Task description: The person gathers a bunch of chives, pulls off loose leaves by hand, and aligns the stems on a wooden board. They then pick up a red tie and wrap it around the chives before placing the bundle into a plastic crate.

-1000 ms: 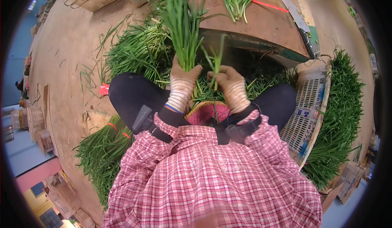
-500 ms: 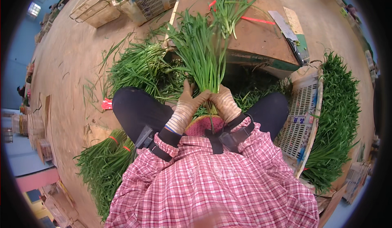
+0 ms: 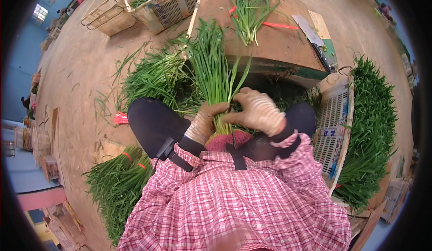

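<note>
A bunch of long green leafy stalks, which look like garlic chives (image 3: 208,66), stands upright before me, leaves fanning away. My left hand (image 3: 204,123), in a tan glove, is closed around its pale lower stems. Beside them on the right is my right hand (image 3: 261,114), also gloved, with thumb and fingers curved apart. Its thumb comes close to the stem ends; whether it touches them I cannot tell. One or two leaves lean rightward out of the bunch. Under the stems, between my knees, shows a pink round pad (image 3: 227,141).
A low brown table (image 3: 288,35) holds loose greens (image 3: 252,15), a red strip and a knife (image 3: 318,48). Piled stalks (image 3: 153,78) lie at left; red-tied bunches (image 3: 119,179) nearer. At right stands a crate (image 3: 330,138) beside stacked greens (image 3: 371,129); more crates (image 3: 168,8) stand far left.
My right hand has come off the stems and moved slightly right, its fingers spreading. The bunch has shifted a little left and stays in my left hand, which now wraps the stems.
</note>
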{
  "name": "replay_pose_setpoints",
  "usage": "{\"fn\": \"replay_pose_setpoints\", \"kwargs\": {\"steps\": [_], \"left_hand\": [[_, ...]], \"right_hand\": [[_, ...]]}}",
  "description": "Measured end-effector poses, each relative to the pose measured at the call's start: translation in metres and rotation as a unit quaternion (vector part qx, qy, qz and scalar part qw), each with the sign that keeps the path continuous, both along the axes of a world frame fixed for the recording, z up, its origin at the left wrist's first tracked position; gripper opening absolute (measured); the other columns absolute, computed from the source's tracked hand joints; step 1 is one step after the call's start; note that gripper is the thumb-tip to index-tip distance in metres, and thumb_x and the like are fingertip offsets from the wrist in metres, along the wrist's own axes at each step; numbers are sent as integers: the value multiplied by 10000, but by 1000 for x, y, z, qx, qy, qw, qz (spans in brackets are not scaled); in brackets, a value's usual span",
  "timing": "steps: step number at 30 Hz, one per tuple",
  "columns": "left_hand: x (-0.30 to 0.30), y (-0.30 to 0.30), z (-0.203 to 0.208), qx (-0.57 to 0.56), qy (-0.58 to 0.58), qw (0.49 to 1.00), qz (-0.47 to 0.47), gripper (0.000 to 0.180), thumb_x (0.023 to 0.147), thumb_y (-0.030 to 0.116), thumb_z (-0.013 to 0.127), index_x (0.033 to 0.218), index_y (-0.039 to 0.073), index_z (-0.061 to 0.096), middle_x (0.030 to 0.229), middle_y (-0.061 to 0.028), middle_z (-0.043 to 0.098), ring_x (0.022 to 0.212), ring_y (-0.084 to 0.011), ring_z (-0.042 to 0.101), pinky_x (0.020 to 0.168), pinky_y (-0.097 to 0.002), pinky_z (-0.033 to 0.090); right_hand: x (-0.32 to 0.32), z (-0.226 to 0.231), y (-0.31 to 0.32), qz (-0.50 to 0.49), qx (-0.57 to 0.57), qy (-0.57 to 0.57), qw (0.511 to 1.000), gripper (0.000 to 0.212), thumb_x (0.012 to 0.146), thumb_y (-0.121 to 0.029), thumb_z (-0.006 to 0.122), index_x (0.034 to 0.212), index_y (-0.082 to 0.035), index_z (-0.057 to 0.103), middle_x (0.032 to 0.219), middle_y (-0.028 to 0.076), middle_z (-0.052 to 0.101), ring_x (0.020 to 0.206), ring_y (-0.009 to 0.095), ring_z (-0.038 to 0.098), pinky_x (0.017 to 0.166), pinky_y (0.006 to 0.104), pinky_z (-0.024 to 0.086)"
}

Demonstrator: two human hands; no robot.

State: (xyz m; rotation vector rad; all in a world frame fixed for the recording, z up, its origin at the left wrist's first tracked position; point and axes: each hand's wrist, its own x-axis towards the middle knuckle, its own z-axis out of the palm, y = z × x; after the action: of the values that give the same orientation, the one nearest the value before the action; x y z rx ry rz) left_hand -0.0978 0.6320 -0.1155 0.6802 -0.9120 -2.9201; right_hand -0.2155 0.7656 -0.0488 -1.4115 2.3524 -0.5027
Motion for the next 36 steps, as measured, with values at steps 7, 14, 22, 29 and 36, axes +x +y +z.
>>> {"fn": "replay_pose_setpoints", "kwargs": {"steps": [7, 14, 22, 29, 36], "left_hand": [[6, -8, 21, -141, 30, 989, -27, 380, 740, 49, 666, 1103, -30, 588, 881, -80, 642, 715, -143, 600, 654, -275, 512], [-2, -9, 28, -231, 23, 970, -70, 364, 708, 75, 690, 1033, -68, 612, 776, -88, 635, 684, -173, 618, 649, -290, 513], [-11, -15, 24, -288, -25, 953, -92, 294, 705, -3, 708, 983, -47, 624, 760, -66, 621, 648, -159, 605, 588, -279, 508], [-33, -18, 27, -252, -45, 966, -31, 233, 730, 11, 718, 936, -16, 610, 747, -70, 612, 623, -166, 592, 576, -286, 494], [-51, -8, 33, -385, -76, 919, -41, 236, 697, 17, 735, 897, -25, 617, 760, -59, 626, 632, -144, 582, 583, -278, 484]], "right_hand": [[-90, 27, -28, -77, -407, 66, 908, 262, 813, -195, 691, 1042, -76, 645, 933, 163, 665, 920, 337, 633, 808, 420, 500], [-113, 32, -49, -96, -371, -143, 912, 276, 831, -206, 706, 1071, -81, 647, 926, 110, 677, 884, 236, 635, 808, 353, 506], [-126, 57, -13, -114, -328, -196, 917, 250, 853, -159, 696, 1067, -33, 670, 909, 25, 690, 789, 121, 635, 714, 267, 518], [-122, 81, 50, -13, -270, -360, 893, 178, 869, -30, 614, 1034, 1, 674, 854, 42, 677, 723, 80, 604, 671, 239, 499], [-147, 45, 52, 69, -119, -82, 987, 339, 841, -115, 623, 1168, -25, 608, 935, 134, 662, 865, 207, 629, 764, 348, 498]]}}
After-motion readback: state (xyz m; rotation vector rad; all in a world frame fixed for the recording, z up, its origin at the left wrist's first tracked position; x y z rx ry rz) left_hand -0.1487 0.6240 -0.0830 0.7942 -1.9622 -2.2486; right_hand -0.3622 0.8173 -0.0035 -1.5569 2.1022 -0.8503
